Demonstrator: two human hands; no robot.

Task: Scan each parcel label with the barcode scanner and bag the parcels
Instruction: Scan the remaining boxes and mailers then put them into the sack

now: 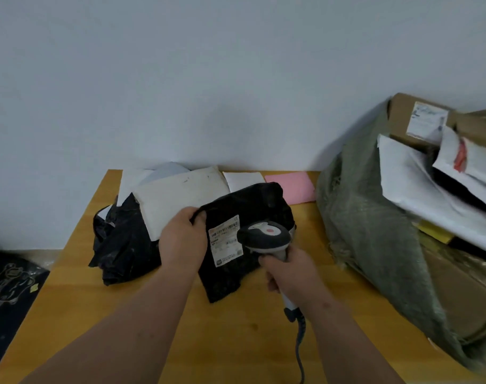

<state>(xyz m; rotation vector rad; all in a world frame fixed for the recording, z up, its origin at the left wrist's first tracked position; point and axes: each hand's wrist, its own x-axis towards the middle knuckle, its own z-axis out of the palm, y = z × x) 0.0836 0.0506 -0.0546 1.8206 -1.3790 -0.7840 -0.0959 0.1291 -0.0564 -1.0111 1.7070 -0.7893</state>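
The left hand [182,241] grips the top-left edge of a black parcel [244,217] lying mid-worktop [78,286], its label [225,239] face up. The right hand [287,274] holds the scanner [265,236] by its handle, head just over the label's right edge. More parcels [178,198] lie behind; a green sack [374,231] of parcels stands to the right.
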